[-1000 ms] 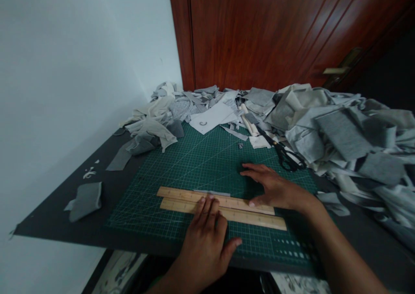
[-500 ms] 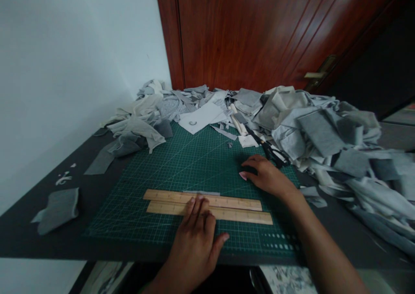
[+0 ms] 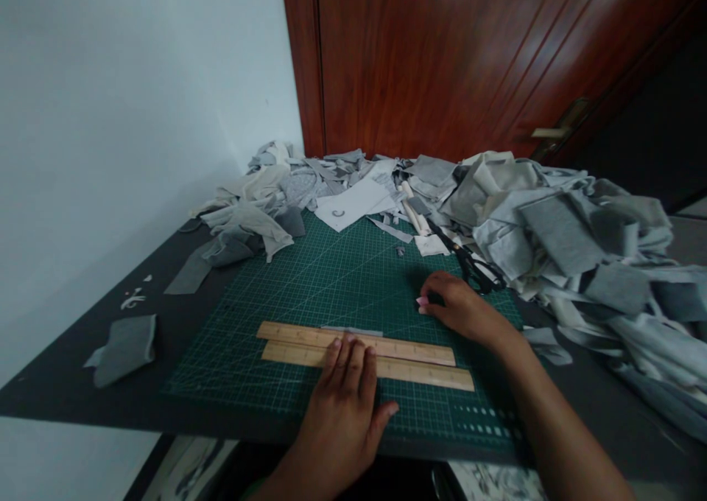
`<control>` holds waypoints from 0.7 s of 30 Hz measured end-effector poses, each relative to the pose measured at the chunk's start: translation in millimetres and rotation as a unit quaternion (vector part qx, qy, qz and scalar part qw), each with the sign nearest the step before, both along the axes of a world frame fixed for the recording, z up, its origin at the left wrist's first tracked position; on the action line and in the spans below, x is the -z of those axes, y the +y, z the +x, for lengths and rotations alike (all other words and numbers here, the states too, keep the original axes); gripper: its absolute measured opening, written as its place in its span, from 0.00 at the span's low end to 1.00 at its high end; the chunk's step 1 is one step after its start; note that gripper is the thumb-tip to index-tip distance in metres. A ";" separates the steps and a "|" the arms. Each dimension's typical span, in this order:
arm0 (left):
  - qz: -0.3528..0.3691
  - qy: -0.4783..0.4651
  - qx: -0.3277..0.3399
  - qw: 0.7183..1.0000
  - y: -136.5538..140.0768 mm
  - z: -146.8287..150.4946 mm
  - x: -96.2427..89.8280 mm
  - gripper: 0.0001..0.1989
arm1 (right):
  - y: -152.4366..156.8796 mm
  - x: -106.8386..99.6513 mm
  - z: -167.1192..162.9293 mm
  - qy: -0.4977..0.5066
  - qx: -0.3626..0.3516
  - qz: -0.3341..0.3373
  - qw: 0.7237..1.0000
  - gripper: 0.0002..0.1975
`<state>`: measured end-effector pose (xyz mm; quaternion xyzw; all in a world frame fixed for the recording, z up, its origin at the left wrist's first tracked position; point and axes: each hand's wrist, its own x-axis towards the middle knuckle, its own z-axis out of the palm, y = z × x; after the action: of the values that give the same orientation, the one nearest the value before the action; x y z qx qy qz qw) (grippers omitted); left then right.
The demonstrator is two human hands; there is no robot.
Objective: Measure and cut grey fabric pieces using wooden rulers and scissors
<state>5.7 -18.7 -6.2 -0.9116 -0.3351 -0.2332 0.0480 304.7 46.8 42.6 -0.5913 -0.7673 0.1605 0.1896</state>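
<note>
My left hand (image 3: 349,405) lies with its fingers flat across two wooden rulers (image 3: 423,374), pressing on them. The rulers lie almost parallel on a green cutting mat (image 3: 342,280). A thin strip of grey fabric (image 3: 353,331) shows along the far edge of the upper ruler; the rest of it is hidden. Above the mat at right, my right hand (image 3: 458,306) is closed in a pinch on a small pink piece (image 3: 423,301), which may be chalk. Black-handled scissors (image 3: 478,269) rest just beyond that hand.
Heaped grey and white fabric scraps (image 3: 557,228) line the right and back. More cloth (image 3: 248,221) lies at the left, with a folded grey piece (image 3: 126,348) nearer me. White paper (image 3: 353,202) sits at the back. A wall and a wooden door (image 3: 431,66) bound the dark table.
The whole view has shifted slightly. My right hand has turned a little, so the pink piece shows more between its fingers. My left hand's fingers have shifted slightly on the rulers.
</note>
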 end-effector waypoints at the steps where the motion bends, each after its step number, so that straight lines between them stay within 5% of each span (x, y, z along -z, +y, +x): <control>1: 0.006 0.003 -0.002 1.000 -0.2 -0.1 0.8 0.30 | 0.6 0.1 -0.8 0.010 0.002 0.000 1.000 0.03; 6: 0.024 0.017 -0.013 0.999 -1.2 -0.1 3.1 0.31 | 9.8 10.5 -11.6 0.177 0.041 -0.001 0.983 0.11; 11: 0.003 0.004 -0.012 1.000 -1.7 0.3 7.8 0.32 | 28.9 29.9 -16.3 0.402 0.112 -0.051 0.907 0.22; 16: -0.003 0.011 -0.020 1.000 -2.6 1.2 9.9 0.32 | 46.2 29.2 0.0 0.435 0.141 -0.134 0.879 0.29; 21: -0.006 0.006 -0.014 1.000 -2.3 1.3 9.3 0.34 | 68.4 14.9 20.3 0.414 0.113 -0.286 0.857 0.28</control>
<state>7.0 -21.0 -15.5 -0.9086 -0.3488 -0.2249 0.0475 324.9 115.1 27.7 -0.5808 -0.4663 0.5805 0.3291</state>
